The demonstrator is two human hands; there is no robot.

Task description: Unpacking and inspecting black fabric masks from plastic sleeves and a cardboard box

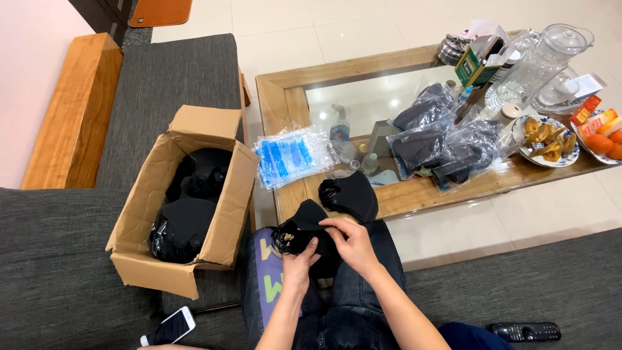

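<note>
The person holds a black fabric face mask with looped ear straps (304,228) over the lap, just in front of the wooden glass-topped coffee table (291,110). The left hand (298,264) pinches its lower edge; the right hand (353,243) grips its top. A second black mask (353,194) rests on the table's near edge (its straps loose), and an open cardboard box of black masks (188,207) sits left of the table.

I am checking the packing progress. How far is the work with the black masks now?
Done, it seems: several clear bags of black masks lie on the coffee table. In hand: the left hand and right hand hold a black mask over the lap; another mask rests on the knee. Left: the cardboard box holds many loose masks, and empty blue-striped bags wait.
</note>
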